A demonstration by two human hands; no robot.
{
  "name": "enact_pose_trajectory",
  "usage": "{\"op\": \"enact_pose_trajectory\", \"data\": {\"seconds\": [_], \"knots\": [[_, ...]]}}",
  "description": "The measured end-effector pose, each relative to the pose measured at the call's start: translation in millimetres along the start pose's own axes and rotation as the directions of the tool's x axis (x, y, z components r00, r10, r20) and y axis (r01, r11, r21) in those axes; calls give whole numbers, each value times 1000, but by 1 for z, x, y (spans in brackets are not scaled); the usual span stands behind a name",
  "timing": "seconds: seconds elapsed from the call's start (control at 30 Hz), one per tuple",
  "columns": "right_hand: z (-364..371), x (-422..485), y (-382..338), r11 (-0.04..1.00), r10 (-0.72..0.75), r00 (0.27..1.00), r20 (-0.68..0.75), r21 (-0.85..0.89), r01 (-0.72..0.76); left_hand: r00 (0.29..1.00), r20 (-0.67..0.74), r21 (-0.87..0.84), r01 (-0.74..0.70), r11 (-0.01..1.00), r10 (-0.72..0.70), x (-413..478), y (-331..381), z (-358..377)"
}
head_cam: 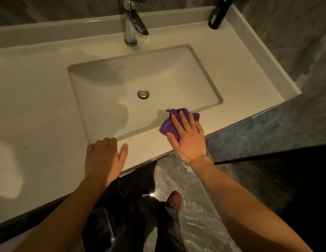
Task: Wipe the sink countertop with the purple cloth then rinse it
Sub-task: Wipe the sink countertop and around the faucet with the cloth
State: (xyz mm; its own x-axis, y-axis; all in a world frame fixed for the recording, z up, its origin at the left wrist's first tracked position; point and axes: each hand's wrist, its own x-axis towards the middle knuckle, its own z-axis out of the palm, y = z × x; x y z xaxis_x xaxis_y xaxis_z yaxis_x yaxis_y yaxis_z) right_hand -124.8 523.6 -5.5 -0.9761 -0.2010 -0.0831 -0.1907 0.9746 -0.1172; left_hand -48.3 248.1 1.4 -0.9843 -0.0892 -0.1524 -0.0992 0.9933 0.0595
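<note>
The right hand (187, 137) is laid flat, fingers spread, and is pressed on the purple cloth (169, 126), which is crumpled at the front edge of the countertop (40, 99), partly over the rim of the sink basin (122, 79). The left hand (104, 157) is rested on the same edge (fingers curled, nothing held). A chrome faucet (133, 24) and a dark bottle (219, 13) are placed along the back edge.

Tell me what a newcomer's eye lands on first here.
The purple cloth stands out, pressed flat under the right hand at the basin's near right rim. The left hand rests bare on the countertop's front edge. Behind the basin stands a chrome faucet, with a dark bottle at the back right corner.
</note>
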Motion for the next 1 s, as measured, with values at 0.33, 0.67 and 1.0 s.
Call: {"op": "enact_pose_trajectory", "data": {"seconds": [0.33, 0.67, 1.0], "knots": [[-10, 20, 72, 998, 59, 998, -24, 32, -59, 999, -12, -53, 45, 998, -45, 6, 11, 2], [-21, 43, 155, 996, 16, 998, -54, 88, -11, 990, -76, -261, -131, 956, 115, 58, 164, -4], [-45, 70, 217, 902, 124, 958, -260, 431, 0, 975, 84, -145, -192, 971, 206, 101, 278, 7]]}}
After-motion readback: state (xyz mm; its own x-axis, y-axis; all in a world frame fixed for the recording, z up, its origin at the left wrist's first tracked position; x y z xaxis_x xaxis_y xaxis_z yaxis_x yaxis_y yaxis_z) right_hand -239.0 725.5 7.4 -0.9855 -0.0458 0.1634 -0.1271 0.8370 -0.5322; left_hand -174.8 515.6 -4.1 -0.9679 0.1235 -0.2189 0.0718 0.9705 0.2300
